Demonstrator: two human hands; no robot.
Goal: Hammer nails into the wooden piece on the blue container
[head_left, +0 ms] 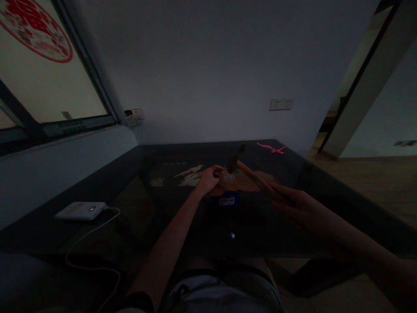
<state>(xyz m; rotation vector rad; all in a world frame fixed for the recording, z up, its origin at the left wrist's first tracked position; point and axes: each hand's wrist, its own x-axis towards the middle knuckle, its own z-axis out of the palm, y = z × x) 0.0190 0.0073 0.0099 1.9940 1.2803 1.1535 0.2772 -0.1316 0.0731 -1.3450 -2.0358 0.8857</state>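
Note:
My right hand [295,202] is wrapped round the wooden handle of a hammer [254,176]. The hammer's dark head is close to the fingers of my left hand [211,176]. That hand is closed, thumb and fingers curled together at the left end of an orange-brown spotted sheet [243,181]; what is pinched there is too small and dark to make out. Under the sheet sits a blue box [228,199] with a pale label, on the dark glossy table [156,234].
A white power bank [83,211] with a white cable [87,237] lies on the table at the left. Pink ribbon [273,150] lies near the back right corner. A pale bird-like design [190,176] shows on the tabletop. The wall [202,87] borders the table's back.

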